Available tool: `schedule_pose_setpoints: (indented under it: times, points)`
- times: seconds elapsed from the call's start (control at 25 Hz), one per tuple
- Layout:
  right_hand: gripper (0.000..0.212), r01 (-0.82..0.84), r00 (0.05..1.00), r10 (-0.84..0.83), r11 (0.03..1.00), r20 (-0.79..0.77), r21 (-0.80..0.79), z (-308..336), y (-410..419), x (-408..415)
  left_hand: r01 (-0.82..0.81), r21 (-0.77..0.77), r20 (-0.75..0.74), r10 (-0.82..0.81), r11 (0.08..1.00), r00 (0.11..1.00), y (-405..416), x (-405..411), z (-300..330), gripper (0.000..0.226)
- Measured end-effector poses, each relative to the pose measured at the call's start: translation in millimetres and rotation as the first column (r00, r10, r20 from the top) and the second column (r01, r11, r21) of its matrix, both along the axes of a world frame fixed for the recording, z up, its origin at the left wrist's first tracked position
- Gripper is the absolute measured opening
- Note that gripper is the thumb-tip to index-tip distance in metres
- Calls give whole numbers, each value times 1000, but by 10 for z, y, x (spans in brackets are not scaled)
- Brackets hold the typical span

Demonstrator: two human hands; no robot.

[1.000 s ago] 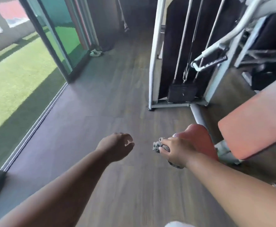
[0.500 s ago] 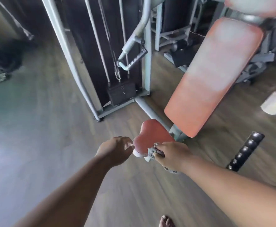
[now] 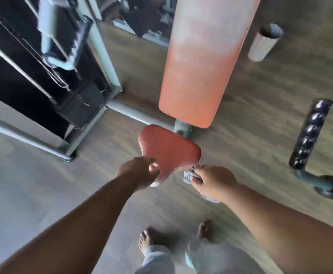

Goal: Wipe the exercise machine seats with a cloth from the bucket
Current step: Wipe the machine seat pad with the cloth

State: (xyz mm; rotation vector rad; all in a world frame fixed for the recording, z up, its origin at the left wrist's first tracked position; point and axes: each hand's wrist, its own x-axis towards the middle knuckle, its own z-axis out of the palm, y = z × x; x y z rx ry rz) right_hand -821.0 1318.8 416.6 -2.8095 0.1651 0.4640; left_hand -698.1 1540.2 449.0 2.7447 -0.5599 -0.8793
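Note:
A small dark red seat (image 3: pixel 167 149) of the exercise machine sits low in the middle, with a long orange backrest pad (image 3: pixel 203 62) rising behind it. My right hand (image 3: pixel 213 180) grips a bunched grey cloth (image 3: pixel 188 176) at the seat's front right corner. My left hand (image 3: pixel 140 173) hovers at the seat's front left edge, fingers loosely curled and holding nothing. A white bucket (image 3: pixel 264 44) stands on the floor at the upper right.
A grey machine frame (image 3: pixel 106 62) with cables and a black weight stack (image 3: pixel 78 107) fills the upper left. A black knobbed roller bar (image 3: pixel 309 133) sticks out on the right. My bare feet (image 3: pixel 146 242) stand on the wooden floor below the seat.
My view has swung right and down from the glass door to the machine. Both hands have come up to the red seat, the right one still holding the cloth.

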Motion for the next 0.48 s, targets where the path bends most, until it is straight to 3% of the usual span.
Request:
schedule_pose_setpoints:
  times: [0.24, 0.36, 0.48]
  points:
    - [40, 329, 944, -327, 942, -38, 65, -1058, -18, 312, -42, 0, -18, 42, 999, 999, 82, 191, -1152, 37]
    - [35, 381, 913, -386, 923, 134, 59, -1665, -165, 519, -10, -7, 76, 11, 1000, 997, 31, 309, -1783, 47]
    - [39, 377, 894, -375, 925, 247, 41, -2307, -356, 745, 20, 86, 186, -36, 996, 982, -31, 447, -2360, 74]
